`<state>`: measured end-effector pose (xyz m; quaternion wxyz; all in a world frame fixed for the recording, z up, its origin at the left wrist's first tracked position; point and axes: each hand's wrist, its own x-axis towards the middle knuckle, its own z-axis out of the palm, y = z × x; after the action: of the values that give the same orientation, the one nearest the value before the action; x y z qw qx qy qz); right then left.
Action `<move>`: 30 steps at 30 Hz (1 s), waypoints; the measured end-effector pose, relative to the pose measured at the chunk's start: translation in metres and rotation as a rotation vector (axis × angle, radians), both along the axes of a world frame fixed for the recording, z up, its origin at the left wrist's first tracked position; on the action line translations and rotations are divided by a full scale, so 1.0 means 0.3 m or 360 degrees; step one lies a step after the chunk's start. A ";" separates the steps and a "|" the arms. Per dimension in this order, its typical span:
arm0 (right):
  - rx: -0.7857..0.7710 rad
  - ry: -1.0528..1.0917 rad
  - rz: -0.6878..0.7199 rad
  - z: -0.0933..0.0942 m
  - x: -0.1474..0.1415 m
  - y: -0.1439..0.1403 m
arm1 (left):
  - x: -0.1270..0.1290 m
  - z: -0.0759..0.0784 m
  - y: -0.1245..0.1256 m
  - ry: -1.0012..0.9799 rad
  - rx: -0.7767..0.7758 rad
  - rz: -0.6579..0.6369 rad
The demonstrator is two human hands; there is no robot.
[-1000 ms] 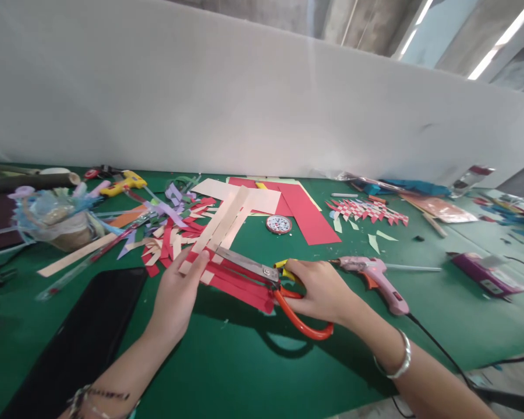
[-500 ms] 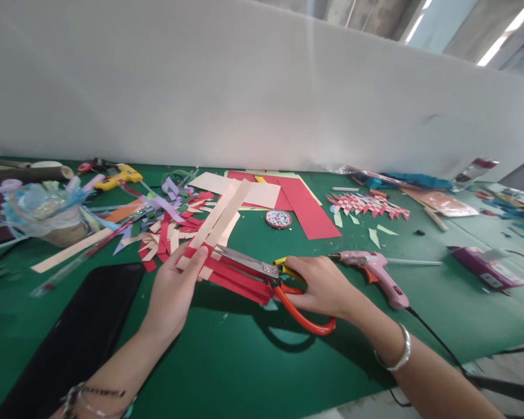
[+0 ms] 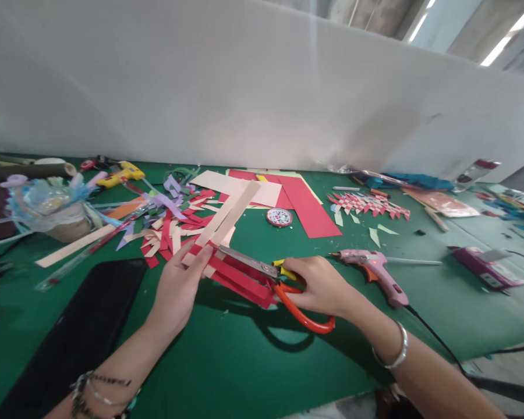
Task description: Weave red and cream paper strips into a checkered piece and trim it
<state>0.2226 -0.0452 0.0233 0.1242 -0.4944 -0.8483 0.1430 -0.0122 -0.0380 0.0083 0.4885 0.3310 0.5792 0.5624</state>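
Red and peach paper strips (image 3: 239, 283), partly interwoven, are pinched in the grip of the left hand (image 3: 177, 285), under the blades of the metal scissors (image 3: 250, 263); the right hand (image 3: 321, 285) has its grip wrapped around their handles. Beyond the scissors lies one round, speckled disc (image 3: 279, 217). Two plastic glue guns flank them: a pink glue gun (image 3: 375, 269) close right, a yellow glue gun (image 3: 124, 174) far left. Left of the scissors, tangled paper scraps (image 3: 168, 231) and one flat black slab (image 3: 76, 331) crowd the green table (image 3: 227, 372).
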 end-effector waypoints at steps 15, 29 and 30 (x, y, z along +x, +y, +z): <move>-0.0102 0.0085 0.0021 -0.003 -0.012 -0.001 | 0.027 0.038 0.003 -0.0423 -0.0126 0.0031; -0.0182 0.0082 0.0039 -0.005 -0.015 0.006 | 0.029 0.040 0.017 -0.0447 -0.0246 0.0132; -0.0181 0.0077 0.0036 -0.005 -0.015 0.007 | 0.028 0.039 0.018 -0.0459 -0.0245 0.0134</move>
<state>0.2182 -0.0431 0.0219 0.1150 -0.4873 -0.8412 0.2043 -0.0038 -0.0327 0.0201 0.5665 0.1840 0.5579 0.5779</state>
